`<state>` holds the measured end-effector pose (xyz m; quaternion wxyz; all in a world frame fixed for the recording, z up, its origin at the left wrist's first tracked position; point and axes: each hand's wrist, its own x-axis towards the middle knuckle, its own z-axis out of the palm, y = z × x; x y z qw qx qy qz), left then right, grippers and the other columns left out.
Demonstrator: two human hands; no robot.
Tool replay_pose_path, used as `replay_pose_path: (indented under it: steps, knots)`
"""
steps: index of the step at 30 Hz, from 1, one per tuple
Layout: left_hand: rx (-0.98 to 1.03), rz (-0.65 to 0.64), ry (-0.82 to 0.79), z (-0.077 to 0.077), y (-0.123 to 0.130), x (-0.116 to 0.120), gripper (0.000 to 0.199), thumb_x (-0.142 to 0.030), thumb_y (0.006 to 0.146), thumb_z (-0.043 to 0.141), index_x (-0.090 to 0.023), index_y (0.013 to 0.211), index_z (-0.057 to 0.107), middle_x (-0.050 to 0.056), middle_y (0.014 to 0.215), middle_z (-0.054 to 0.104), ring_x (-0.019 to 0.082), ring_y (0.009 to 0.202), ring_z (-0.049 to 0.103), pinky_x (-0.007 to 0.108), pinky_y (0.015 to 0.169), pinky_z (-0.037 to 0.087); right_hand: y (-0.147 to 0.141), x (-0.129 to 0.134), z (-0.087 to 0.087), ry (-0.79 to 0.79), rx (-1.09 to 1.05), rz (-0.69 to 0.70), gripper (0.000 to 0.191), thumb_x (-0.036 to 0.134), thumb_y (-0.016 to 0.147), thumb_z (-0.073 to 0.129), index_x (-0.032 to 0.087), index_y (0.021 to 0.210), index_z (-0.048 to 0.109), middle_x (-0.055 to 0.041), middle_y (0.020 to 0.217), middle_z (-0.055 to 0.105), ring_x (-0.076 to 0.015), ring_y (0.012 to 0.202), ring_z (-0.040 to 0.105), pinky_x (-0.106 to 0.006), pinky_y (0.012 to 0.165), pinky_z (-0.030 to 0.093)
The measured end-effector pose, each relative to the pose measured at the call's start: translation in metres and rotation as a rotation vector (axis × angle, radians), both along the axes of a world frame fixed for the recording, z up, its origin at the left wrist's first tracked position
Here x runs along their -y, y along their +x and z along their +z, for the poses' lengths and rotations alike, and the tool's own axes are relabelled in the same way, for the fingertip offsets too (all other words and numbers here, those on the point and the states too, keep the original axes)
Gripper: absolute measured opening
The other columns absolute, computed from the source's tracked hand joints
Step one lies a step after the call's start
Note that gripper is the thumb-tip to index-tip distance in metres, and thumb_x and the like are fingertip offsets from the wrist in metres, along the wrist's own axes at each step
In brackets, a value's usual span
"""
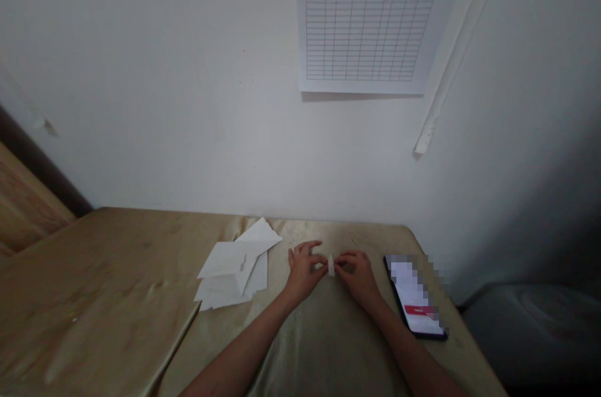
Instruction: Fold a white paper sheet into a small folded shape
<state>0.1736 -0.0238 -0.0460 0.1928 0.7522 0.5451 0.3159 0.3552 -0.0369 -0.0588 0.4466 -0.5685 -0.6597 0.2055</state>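
A small folded piece of white paper (331,265) stands upright between my two hands, over the middle of the tan table. My left hand (306,268) pinches its left side between thumb and index finger, with the other fingers spread. On its right side, the thumb and fingertips of my right hand (357,273) are closed on the same piece. Several loose white paper sheets (225,259) lie overlapping to the left of my left hand.
To the right of my right hand lies a phone (413,300) with its screen lit. The tan table (117,284) meets a white wall behind, where a printed grid sheet (366,34) hangs. A dark rounded object (535,328) is at the far right.
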Motion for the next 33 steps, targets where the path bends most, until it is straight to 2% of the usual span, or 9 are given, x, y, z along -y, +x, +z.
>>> replay_pose_path:
  steps: [9,15,19,21,26,33]
  knots:
    - [-0.015,-0.001,0.013,0.001,0.002,0.001,0.009,-0.021,0.078,0.075,-0.030,0.076,0.078,0.000,0.138,0.059,0.030,0.131,0.043,0.063,0.116,0.017,-0.005,0.003,0.001,-0.003,0.054,-0.028,0.012,0.026,0.079,0.066,0.027,0.082,0.078,-0.0062,0.097,0.071,-0.0261,0.105,0.061,-0.053,0.110,0.031]
    - [-0.055,0.026,-0.004,-0.004,0.003,0.002,0.007,-0.021,0.075,0.075,-0.026,0.071,0.074,0.001,0.135,0.060,0.032,0.131,0.043,0.069,0.115,0.009,-0.009,0.007,0.002,-0.014,0.160,-0.029,0.012,0.025,0.080,0.065,0.028,0.084,0.076,-0.0058,0.092,0.073,-0.0282,0.108,0.058,-0.058,0.111,0.022]
    - [-0.097,0.059,-0.021,-0.007,0.006,0.002,0.004,-0.022,0.074,0.075,-0.025,0.073,0.073,0.003,0.135,0.059,0.032,0.132,0.042,0.068,0.116,0.008,-0.012,0.007,-0.002,0.008,0.222,-0.035,0.012,0.025,0.083,0.063,0.027,0.087,0.075,-0.0050,0.093,0.073,-0.0291,0.112,0.054,-0.058,0.112,0.018]
    - [-0.116,0.076,-0.016,-0.007,0.007,0.003,0.004,-0.023,0.075,0.075,-0.025,0.076,0.072,0.005,0.136,0.058,0.032,0.133,0.042,0.067,0.116,0.008,-0.013,0.006,-0.006,0.020,0.250,-0.053,0.011,0.025,0.082,0.064,0.027,0.087,0.074,-0.0049,0.093,0.073,-0.0298,0.113,0.052,-0.057,0.111,0.020]
    - [-0.138,0.121,0.019,-0.007,0.008,0.005,0.020,-0.023,0.075,0.076,-0.026,0.094,0.071,0.008,0.136,0.056,0.031,0.134,0.043,0.064,0.117,0.014,-0.011,0.004,-0.011,0.039,0.294,-0.097,0.009,0.026,0.078,0.069,0.029,0.085,0.075,-0.0054,0.095,0.071,-0.0312,0.112,0.049,-0.054,0.107,0.025]
    - [-0.132,0.078,-0.003,-0.008,0.003,0.003,0.011,-0.023,0.076,0.077,-0.032,0.082,0.078,0.002,0.143,0.054,0.033,0.134,0.042,0.065,0.116,0.013,-0.012,0.006,-0.006,0.016,0.294,-0.071,0.009,0.024,0.079,0.069,0.029,0.077,0.076,-0.0051,0.096,0.070,-0.0307,0.112,0.049,-0.054,0.105,0.028]
